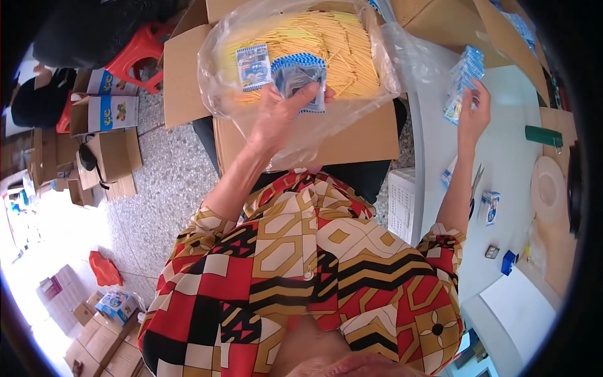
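My left hand is closed around a fanned stack of small clear packets with blue-and-white checked edges, its thumb pressed on top. The stack is over an open cardboard box lined with clear plastic and filled with thin yellow sticks. Beside the stack, a single blue-and-white packet lies on the sticks. To the right, my right hand has its fingers bent onto a row of similar packets at the table's far end. Part of its grip is hidden.
On the pale table lie scissors, a small blue-and-white carton, a green object and a round beige disc. Another open carton stands at the far right. A red stool and cardboard boxes are on the left.
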### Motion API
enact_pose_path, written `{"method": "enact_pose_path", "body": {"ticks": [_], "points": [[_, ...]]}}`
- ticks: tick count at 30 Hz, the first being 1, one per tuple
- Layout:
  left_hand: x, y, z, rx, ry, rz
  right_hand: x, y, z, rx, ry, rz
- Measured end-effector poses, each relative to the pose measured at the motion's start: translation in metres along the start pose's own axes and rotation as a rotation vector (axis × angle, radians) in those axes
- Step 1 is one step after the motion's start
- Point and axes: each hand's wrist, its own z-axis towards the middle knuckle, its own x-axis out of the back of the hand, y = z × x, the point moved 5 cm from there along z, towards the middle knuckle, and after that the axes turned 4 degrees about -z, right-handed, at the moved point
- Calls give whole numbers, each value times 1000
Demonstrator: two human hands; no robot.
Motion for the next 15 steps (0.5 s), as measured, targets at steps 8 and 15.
{"method": "enact_pose_path", "body": {"ticks": [8,15], "points": [[4,3,-3,-92,2,36,-71,-187,-38,119,-706,598],[13,4,-9,-140,116,110,-64,-233,-46,517,-402,456]]}}
